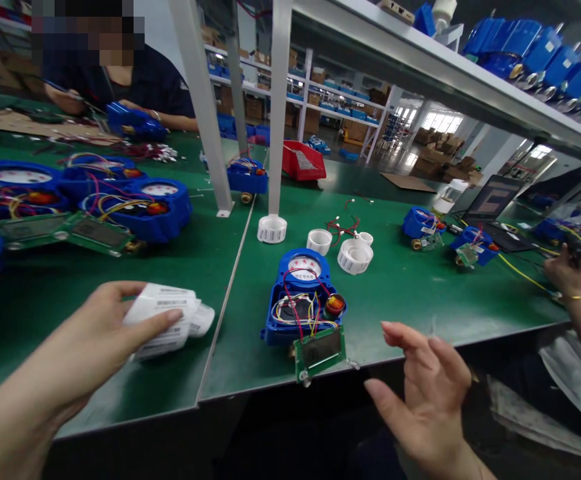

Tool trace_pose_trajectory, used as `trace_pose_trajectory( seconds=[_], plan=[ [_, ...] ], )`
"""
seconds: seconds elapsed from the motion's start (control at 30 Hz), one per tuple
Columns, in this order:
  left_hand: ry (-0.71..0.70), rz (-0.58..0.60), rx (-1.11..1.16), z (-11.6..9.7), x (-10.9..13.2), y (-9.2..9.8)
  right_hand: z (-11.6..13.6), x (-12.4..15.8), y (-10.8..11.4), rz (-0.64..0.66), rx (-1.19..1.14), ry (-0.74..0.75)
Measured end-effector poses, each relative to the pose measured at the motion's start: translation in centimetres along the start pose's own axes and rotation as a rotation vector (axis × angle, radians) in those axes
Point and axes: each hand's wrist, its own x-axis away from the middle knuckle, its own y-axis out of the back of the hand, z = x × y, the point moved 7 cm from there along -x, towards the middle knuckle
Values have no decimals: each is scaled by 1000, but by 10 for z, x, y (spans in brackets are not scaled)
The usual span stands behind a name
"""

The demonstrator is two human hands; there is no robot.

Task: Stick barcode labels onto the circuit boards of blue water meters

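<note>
Evidently clamping left fingers [157, 326] on curled white paper labels [170, 298]; holding right fingers [410, 339] apart, right of boxy blue plastic meter [297, 303].

1 central blue meter [284, 313], 4 white rolls [271, 231] behind, 1 red bin [304, 168]

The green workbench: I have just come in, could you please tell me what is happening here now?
The person's left hand holds a white roll of barcode labels at the bench. The right hand, holding nothing, is half open near an open blue device with a green circuit board at its front. More white rolls stand behind the device. Across the bench, a co-worker has hands at another blue device.
</note>
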Motion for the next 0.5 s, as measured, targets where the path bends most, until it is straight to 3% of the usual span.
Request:
trace_pose_trajectory(
  seconds=[0.07,0.17,0.33,0.5],
  plan=[
    [48,68,-23,7,-8,-15,-5,6,-12,120,38,104],
    [83,89,-71,19,-20,-30,-12,3,-26,192,79,202],
    [23,148,-385,26,-37,-33,-15,-11,-42,237,69,305],
    [7,190,-522,23,-36,-40,-20,-10,-43,242,31,303]
  ],
)
